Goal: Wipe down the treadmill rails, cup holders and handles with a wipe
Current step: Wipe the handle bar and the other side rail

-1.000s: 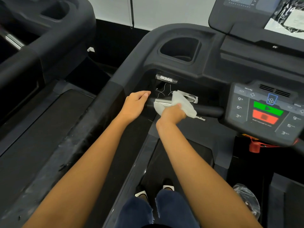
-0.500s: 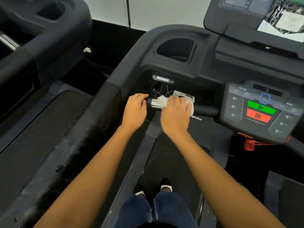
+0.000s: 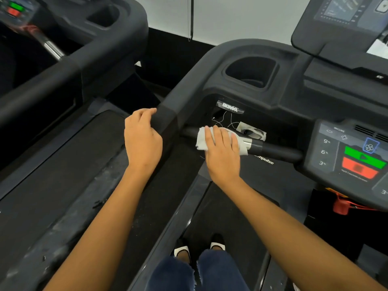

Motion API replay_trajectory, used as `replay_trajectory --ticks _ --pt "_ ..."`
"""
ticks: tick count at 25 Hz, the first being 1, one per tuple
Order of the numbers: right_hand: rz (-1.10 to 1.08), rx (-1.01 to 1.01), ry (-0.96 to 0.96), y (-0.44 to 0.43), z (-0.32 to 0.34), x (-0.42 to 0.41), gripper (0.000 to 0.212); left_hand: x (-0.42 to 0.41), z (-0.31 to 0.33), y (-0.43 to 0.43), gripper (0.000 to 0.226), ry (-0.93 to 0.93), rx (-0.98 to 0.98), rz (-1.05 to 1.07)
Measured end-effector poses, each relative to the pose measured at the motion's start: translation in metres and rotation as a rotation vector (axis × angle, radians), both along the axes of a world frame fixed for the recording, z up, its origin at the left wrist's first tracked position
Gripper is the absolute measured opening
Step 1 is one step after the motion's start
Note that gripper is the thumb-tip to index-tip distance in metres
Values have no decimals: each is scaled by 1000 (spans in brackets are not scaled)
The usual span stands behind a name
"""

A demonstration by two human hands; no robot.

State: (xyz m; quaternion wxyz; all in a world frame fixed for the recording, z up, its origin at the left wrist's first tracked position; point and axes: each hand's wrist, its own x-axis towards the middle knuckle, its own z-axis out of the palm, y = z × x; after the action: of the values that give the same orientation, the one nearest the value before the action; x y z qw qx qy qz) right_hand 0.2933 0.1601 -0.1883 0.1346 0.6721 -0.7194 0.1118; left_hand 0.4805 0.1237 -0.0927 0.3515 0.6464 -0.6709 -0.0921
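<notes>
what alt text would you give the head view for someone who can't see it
Seen from above, a person's right hand grips a white wipe around the treadmill's front handle. The left hand holds the side rail beside it; a cup holder sits beyond and the control panel to the right.

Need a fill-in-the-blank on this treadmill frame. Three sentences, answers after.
1. The right hand presses a ____ wipe onto the handle bar.
2. The left hand curls over the side rail, to the ____ of the handle bar.
3. On the console, the green button sits ____ the red button.

Missing words: white; left; above
</notes>
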Motion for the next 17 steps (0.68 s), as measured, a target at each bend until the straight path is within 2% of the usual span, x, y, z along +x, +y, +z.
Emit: replay_trajectory --ticks 3,5,7,9,11,14,17 --pt "-73 -1 -182 -40 11 53 46 4 1 2 46 -69 100 63" --pt "-1 -18 -228 -48 12 60 43 2 2 -1 42 -140 208 84" --pt "123 -35 -167 -38 3 47 48 -2 3 -6 39 -223 284 91" --pt "153 -67 -87 -32 -1 34 51 -6 6 -8 37 -257 308 81" --pt "117 -35 -84 -49 5 36 47 -6 6 -10 37 -229 299 77" --pt "-108 83 -244 -68 20 58 39 2 3 -14 40 -151 295 53" --pt "-125 -17 -361 -46 9 89 53 11 4 -19 40 -56 299 24"
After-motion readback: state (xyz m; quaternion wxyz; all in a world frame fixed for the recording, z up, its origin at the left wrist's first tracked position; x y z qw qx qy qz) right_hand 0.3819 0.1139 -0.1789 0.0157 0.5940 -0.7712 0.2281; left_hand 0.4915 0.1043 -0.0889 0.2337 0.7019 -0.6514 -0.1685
